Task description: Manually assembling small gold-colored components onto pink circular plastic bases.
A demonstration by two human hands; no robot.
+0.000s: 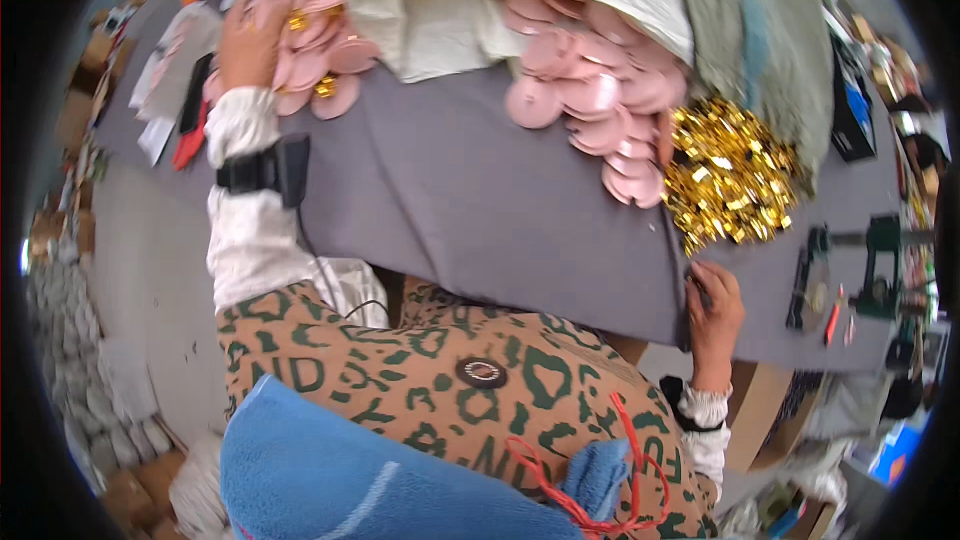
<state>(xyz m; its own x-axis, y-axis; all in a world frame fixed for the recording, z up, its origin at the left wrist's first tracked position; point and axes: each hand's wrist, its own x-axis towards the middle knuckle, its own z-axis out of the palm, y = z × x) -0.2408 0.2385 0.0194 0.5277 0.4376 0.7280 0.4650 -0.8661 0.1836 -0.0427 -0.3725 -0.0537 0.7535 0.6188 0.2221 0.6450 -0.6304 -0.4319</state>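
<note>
My left hand (250, 45) lies at the far left of the table with its fingers stretched out, touching a heap of round pink discs (310, 68). A few small gold metal clips (325, 87) sit on those discs. My right hand (715, 310) rests at the table's front edge, its fingers curled together; what they hold, if anything, is hidden. Just beyond it lies a heap of shiny gold clips (730, 175). Beside that heap, more pink discs (590, 90) spill from the mouth of a white woven sack (430, 25).
A grey cloth (480, 180) covers the table. A greenish sack (770, 50) lies behind the gold heap. To the right stands a dark green hand press (880, 265) beside a red-handled tool (833, 318). A black-and-red object (193, 110) lies beyond my left wrist.
</note>
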